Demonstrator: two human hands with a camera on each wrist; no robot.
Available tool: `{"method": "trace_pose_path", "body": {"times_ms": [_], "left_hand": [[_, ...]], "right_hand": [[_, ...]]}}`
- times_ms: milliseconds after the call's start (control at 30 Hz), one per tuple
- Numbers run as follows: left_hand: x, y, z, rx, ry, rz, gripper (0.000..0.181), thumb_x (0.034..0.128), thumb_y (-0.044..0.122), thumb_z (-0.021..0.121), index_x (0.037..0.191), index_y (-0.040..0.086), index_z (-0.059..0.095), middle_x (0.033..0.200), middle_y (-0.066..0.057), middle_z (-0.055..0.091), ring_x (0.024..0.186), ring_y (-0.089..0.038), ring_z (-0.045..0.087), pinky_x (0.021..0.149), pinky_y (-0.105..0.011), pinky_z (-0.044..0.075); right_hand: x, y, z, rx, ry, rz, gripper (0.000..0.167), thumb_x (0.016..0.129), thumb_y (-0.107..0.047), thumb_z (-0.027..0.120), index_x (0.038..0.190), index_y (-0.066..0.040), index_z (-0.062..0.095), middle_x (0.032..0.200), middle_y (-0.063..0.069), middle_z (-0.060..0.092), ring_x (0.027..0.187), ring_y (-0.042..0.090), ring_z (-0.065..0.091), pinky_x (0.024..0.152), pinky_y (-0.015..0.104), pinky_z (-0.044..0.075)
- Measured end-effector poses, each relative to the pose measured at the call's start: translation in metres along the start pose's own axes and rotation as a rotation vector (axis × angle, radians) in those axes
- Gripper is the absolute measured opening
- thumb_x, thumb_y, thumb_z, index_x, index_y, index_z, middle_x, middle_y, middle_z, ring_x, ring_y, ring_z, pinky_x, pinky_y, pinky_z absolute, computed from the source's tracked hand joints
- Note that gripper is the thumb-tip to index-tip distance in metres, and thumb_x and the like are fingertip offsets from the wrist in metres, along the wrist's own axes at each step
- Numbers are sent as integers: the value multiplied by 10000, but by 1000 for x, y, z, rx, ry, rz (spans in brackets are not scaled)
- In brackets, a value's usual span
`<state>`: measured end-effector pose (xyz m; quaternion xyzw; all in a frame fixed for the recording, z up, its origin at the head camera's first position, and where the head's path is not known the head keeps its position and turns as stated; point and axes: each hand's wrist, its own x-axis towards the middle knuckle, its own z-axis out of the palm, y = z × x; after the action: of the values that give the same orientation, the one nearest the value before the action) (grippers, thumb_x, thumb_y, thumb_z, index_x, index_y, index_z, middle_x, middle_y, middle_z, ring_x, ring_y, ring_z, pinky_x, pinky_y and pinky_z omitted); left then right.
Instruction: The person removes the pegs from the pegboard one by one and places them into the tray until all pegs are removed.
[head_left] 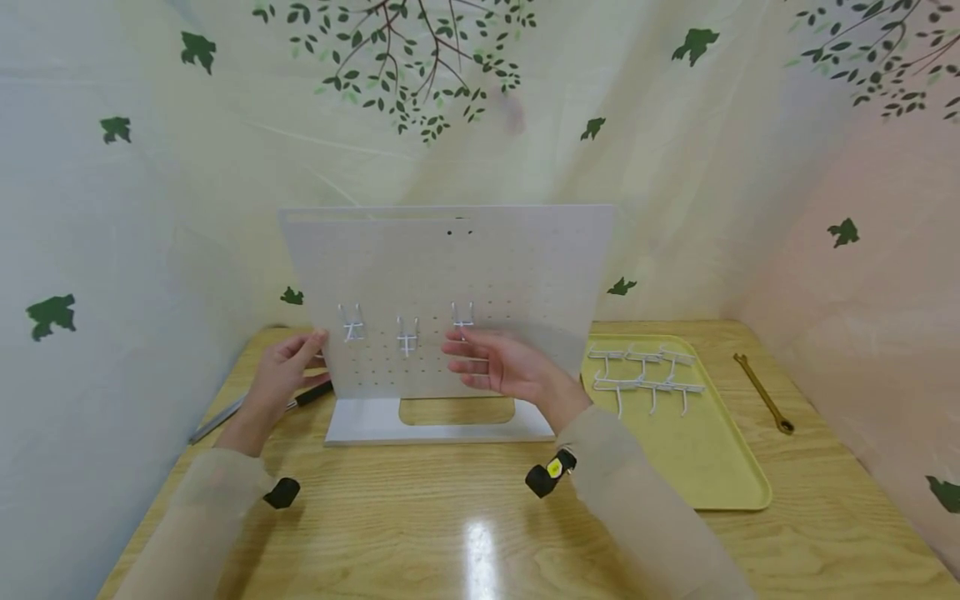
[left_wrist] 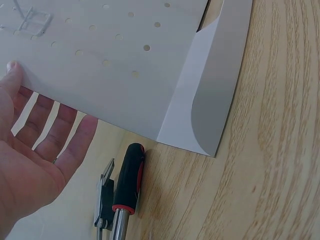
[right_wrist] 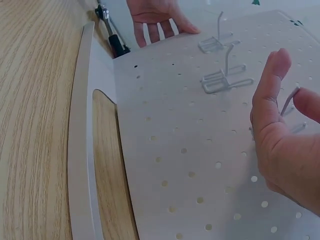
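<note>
A white pegboard (head_left: pixel 525 275) stands upright on its white base, with three white wire hooks on its front: a left hook (head_left: pixel 352 323), a middle hook (head_left: pixel 407 336) and a right hook (head_left: pixel 462 314). At the board's left edge, my left hand (head_left: pixel 283 371) grips it, thumb in front and fingers behind. My right hand (head_left: pixel 513 367) is at the right hook, fingers extended and apart. In the right wrist view, its thumb (right_wrist: pixel 307 104) touches or nearly touches the tip of that hook's prong; the hand partly covers the hook.
On the right, a yellow tray (head_left: pixel 720 467) carries several white wire hooks (head_left: pixel 648 383). Beyond it lies a brass-coloured wrench (head_left: pixel 763 393). A black-handled tool (left_wrist: pixel 131 175) with red trim and another metal tool (left_wrist: pixel 103 200) lie beside the board's left side on the wooden table (head_left: pixel 405 525).
</note>
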<state>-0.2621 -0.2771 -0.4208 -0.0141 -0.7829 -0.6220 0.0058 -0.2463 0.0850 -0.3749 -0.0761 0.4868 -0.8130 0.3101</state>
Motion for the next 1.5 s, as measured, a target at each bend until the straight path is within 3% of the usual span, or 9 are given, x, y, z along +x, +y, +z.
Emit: {"method": "trace_pose_path", "body": {"times_ms": [233,533,733,867,1067,1333,1500], "left_hand": [[1,-3,-1,-4,-7,30,477,996,530,572,1206,114,672,1087,74,659,1000,-212,665,833,-375,602],[0,-2,-1,5,-1,2,535,985,552,575,1247,92,653,1072,60,660,1003,-202,655,836,-370,602],[0,-1,-1,-8,-5,-4,503,1004,508,573,1258,81,650,1059,73,663,1007,-206,656,860,-400,595],[-6,9,1,-31,-17,5,440,1022,452,580,1224,70,660,1038,65,671,999,-222,664,874,-431,588],[-16,23,4,-35,-25,6,422,1023,439,586,1193,61,669,1029,46,669,977,-204,666,876,-430,588],[-1,-1,-2,-33,-17,7,460,1025,461,564,1250,69,652,1063,66,661,959,-133,668,863,-401,593],[1,-4,-1,-1,-6,16,543,1009,507,564,1296,52,632,1087,66,655,985,-158,671,855,-397,595]], "right_hand": [[0,-2,1,-4,2,2,476,1091,-147,490,1500,63,367,1094,65,692,797,155,715,708,254,597],[0,-3,2,-28,-3,-2,455,1082,-102,497,1492,61,386,1029,56,676,743,141,694,694,257,596],[-2,-5,3,-107,-15,-1,455,1071,-73,508,1490,60,388,1008,48,671,726,139,680,691,263,594],[-8,-8,3,-190,-17,-2,463,1056,-71,538,1477,63,399,977,33,667,728,147,674,696,281,599],[-26,-19,-6,-419,-47,-26,451,1064,-126,549,1452,75,436,1029,71,656,775,180,669,745,332,611],[-63,-34,-24,-605,-20,-82,385,1069,-190,558,1384,30,528,1077,175,643,819,238,673,766,397,617],[-93,-40,-33,-667,20,-88,372,1050,-208,595,1355,2,562,1060,189,644,817,243,672,744,402,619]]}}
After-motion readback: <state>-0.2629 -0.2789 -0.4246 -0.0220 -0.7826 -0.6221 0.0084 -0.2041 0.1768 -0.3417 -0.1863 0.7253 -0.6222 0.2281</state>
